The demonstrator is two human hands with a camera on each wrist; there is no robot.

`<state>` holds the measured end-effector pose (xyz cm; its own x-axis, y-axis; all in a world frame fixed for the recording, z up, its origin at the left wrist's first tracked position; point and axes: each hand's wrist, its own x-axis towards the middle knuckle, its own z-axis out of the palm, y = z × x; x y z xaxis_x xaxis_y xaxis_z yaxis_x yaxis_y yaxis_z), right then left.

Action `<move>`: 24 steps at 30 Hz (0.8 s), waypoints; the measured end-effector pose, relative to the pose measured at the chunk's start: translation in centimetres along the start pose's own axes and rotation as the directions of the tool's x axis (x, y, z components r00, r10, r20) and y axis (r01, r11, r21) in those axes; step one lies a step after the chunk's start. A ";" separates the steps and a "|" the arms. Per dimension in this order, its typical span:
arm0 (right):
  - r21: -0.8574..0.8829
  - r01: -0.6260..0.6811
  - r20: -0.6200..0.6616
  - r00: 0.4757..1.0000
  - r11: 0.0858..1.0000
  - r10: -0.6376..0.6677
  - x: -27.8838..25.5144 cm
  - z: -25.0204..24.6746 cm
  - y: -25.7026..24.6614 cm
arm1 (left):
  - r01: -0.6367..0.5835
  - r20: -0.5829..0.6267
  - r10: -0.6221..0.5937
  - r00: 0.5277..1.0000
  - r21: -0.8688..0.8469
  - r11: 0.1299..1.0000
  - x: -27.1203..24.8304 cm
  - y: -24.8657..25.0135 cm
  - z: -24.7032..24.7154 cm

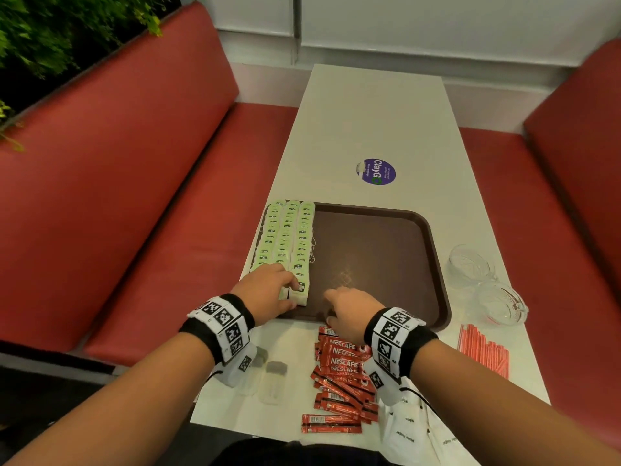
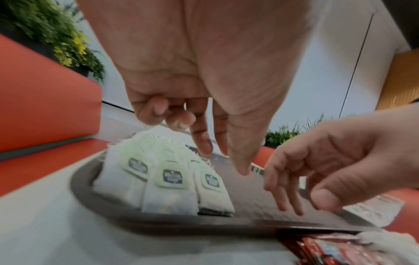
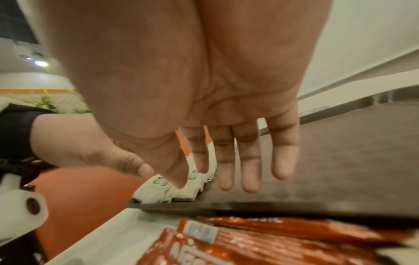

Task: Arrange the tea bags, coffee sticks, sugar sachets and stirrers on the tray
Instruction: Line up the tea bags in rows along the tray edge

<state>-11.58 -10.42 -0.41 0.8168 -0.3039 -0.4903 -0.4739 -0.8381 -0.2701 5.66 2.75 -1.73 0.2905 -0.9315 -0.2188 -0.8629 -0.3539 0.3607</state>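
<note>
A long white table (image 1: 366, 129) runs between two red padded benches (image 1: 141, 183), with a white wall at the far end and green plants (image 1: 50, 31) behind the left bench. A brown tray (image 1: 379, 260) lies on the near half of the table. Three rows of green-tagged tea bags (image 1: 285, 237) fill its left side, overlapping from far to near; the rest of the tray floor is bare.

The left hand (image 1: 265, 292) rests at the near end of the rows. From the head view its fingers curl down onto the nearest bags; the left wrist view shows them bent above the tea bags (image 2: 167, 179), and I cannot tell whether they grip one. The right hand (image 1: 353, 311) hovers over the tray's near edge with its fingers straight and slightly spread, holding nothing.

Just near of the tray lies a loose pile of red Nescafe coffee sticks (image 1: 342, 375). Two more tea bags (image 1: 272, 381) lie on the table under the left wrist. White sugar sachets (image 1: 410, 428) sit at the near right corner, red stirrers (image 1: 484, 351) lie to the right, and two clear glass cups (image 1: 487, 284) stand right of the tray. A round purple sticker (image 1: 376, 172) marks the table beyond the tray.
</note>
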 end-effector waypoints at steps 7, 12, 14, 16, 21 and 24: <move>-0.047 0.352 0.081 0.934 0.935 -0.347 0.1 1.0 -5.2 | -0.051 0.245 0.026 0.969 0.098 0.994 -7.2 -2.1 0.3; -0.144 0.420 0.283 0.885 0.896 -0.369 0.5 3.1 -7.9 | -0.008 0.231 -0.006 0.973 0.059 0.998 -10.1 -3.3 2.5; -0.225 0.405 0.286 0.897 0.886 -0.337 0.7 4.1 -8.5 | 0.017 0.212 -0.023 0.977 0.029 0.999 -10.6 -3.4 3.4; -0.267 0.389 0.251 0.911 0.882 -0.327 1.0 4.9 -8.9 | 0.029 0.202 -0.030 0.979 0.011 1.000 -10.7 -3.4 4.1; -0.298 0.375 0.229 0.921 0.878 -0.316 1.5 5.3 -9.2 | 0.030 0.159 -0.031 0.987 0.009 0.999 -10.2 -3.2 4.4; -0.288 0.390 0.242 0.913 0.875 -0.328 1.4 5.0 -9.1 | 0.013 0.157 -0.016 0.988 0.017 1.000 -10.1 -3.1 4.3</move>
<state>-7.76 -0.97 -2.78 0.8220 0.1065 -0.5595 -0.0012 -0.9820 -0.1886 3.64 13.61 -4.54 0.2356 -0.9012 -0.3637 -0.8659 -0.3646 0.3425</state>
